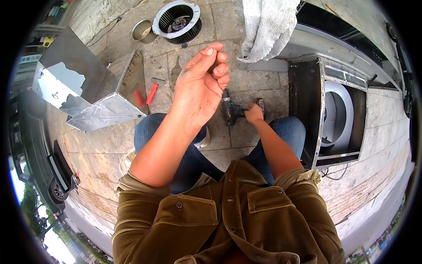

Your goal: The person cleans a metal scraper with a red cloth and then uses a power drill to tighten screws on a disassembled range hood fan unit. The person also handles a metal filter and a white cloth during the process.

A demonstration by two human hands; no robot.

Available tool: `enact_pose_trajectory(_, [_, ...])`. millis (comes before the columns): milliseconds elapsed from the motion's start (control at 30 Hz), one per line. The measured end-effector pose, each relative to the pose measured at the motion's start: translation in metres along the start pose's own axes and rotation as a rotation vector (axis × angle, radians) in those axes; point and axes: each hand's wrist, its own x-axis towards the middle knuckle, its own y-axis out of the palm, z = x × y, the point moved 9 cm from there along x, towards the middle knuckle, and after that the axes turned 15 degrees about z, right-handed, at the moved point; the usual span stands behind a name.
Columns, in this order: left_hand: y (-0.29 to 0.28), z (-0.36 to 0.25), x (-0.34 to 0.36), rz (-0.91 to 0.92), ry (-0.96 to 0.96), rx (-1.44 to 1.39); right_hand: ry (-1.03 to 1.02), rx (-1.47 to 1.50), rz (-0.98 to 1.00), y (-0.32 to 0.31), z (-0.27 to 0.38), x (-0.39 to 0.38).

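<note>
At the far left lies one bent sheet-metal cover [94, 94], its shiny side partly peeled, resting on the stone pavement [110, 145]. Just right of it, on the ground, is one screwdriver with a red handle [151, 93]. Farther up sit one small metal cup [143, 31] and, touching it on the right, one round fan wheel [178, 21] with black blades.

The left hand [200, 86] is raised above the knees, palm up and slightly cupped. Its fingers [222, 69] are curled inward and close together, with the thumb stretched along the top. Something small may lie between the fingertips, but it is too hidden to tell. This hand touches nothing on the ground.

Below and to the right, one dark cordless drill [233, 112] lies on the pavement between the two knees in blue jeans. The right hand [254, 113] is down on it, fingers wrapped round the grip. The drill's nose points to the left and up.

Above it, one grey cloth [268, 26] hangs over the edge of a metal ledge. At the right stands one open metal box [340, 114] with a single white round fan housing [340, 110] inside. One thin cable [336, 176] trails beneath the box.
</note>
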Motion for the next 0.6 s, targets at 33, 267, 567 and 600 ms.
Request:
enact_pose_trajectory(33, [0.001, -0.008, -0.008, -0.010, -0.003, 0.004, 0.002, -0.287, 0.163, 0.035, 0.040, -0.009])
enact_pose_trajectory(267, [0.019, -0.004, -0.022, 0.047, -0.048, -0.058, -0.061, -0.855, 0.022, 0.067, 0.006, 0.023])
enact_pose_trajectory(567, [-0.001, -0.017, -0.019, 0.016, -0.003, -0.056, -0.252, -0.676, 0.258, 0.054, 0.074, -0.004])
enact_pose_trajectory(600, [0.001, -0.021, -0.017, 0.022, 0.016, -0.071, -0.279, -0.656, 0.275, 0.045, 0.086, -0.015])
